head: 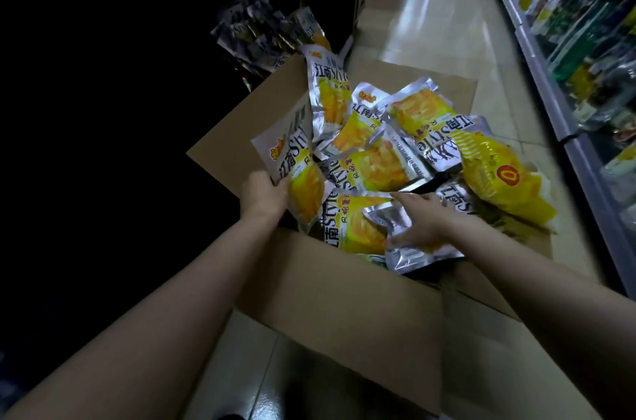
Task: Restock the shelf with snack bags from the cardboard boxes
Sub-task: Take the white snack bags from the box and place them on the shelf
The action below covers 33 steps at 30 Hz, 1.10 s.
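Brown corrugated cardboard forms the open box (330,285) standing on the pale tiled aisle floor (444,17), flaps splayed so its heap of crinkled silver-and-yellow foil snack bags (371,165) lies within reach, while the shelf at left is lost in darkness apart from a few bags (261,34) just beyond the box's far corner. Left hand (263,194) grips one puffy bag (296,171) by its edge at the box's left side, apparently to lift it out; right hand (425,218) rests with fingers spread flat on a silvery bag (409,247) at the near rim, probably steadying or gathering it.
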Each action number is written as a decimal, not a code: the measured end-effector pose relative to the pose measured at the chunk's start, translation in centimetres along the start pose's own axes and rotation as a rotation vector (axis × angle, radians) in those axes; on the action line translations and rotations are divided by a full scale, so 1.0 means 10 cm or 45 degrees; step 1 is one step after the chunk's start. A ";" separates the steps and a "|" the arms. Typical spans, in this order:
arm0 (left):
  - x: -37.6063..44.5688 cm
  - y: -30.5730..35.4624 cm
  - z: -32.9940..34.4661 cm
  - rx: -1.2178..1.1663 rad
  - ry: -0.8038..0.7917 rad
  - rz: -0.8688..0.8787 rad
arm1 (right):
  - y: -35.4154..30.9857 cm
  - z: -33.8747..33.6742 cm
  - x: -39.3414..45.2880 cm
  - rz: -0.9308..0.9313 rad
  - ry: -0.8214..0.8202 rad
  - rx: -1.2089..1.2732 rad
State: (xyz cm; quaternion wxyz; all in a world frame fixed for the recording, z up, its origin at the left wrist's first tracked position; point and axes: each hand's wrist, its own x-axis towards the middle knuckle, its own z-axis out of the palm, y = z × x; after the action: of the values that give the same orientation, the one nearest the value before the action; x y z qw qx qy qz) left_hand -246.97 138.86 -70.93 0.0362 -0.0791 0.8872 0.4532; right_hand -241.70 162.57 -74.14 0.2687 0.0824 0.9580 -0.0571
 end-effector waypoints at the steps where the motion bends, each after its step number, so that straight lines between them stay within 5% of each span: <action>1: 0.00 -0.02 0.00 0.004 -0.009 0.008 | 0.02 -0.01 0.04 0.016 -0.011 -0.020; 9: -0.06 -0.05 -0.06 -0.143 -0.001 0.022 | -0.25 -0.21 0.04 -0.151 -0.207 -0.239; 12: -0.10 -0.09 -0.10 -0.160 0.029 -0.020 | -0.28 -0.23 -0.03 -0.108 -0.051 -0.331; 18: -0.12 -0.16 -0.18 -0.287 0.089 -0.162 | -0.34 -0.79 -0.13 -0.293 0.807 0.633; 21: -0.15 -0.13 -0.22 -0.379 0.119 -0.206 | -0.36 -1.12 -0.24 -0.376 0.982 1.301; 24: -0.17 -0.08 -0.25 -0.421 0.137 -0.213 | -0.32 -1.15 -0.28 -0.392 0.889 1.720; 28: -0.17 -0.08 -0.26 -0.374 0.145 -0.181 | -0.23 -0.66 -0.29 -0.083 0.440 2.024; 33: -0.08 -0.13 -0.25 -0.200 0.166 -0.086 | -0.25 -0.16 -0.11 0.207 0.158 1.528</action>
State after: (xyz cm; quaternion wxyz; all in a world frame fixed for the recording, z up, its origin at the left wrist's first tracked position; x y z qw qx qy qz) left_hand -245.90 136.18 -70.40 -0.0127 -0.1407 0.8463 0.5137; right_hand -242.08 160.21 -72.03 0.1226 0.2955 0.7632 -0.5615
